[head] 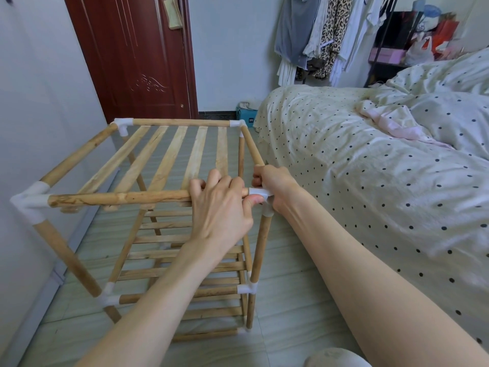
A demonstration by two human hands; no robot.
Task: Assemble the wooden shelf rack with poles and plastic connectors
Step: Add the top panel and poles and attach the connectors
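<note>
At centre frame the left hand [221, 205] curls around the front pole [119, 198] of the wooden rack [169, 154], while the right hand [275, 185] grips the white corner connector [258, 192]. Beyond, at right, lies a dotted bed [370, 154]; a door [137, 54] stands upper left.

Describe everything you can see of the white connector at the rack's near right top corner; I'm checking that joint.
The white plastic connector is a smooth corner piece, mostly hidden by the hands. The front pole enters its left socket, a short bare stretch of wood showing there. An upright pole leaves its lower socket. The right hand wraps it; the left hand holds the pole beside it, thumb under the joint. Full seating can't be judged.
</note>
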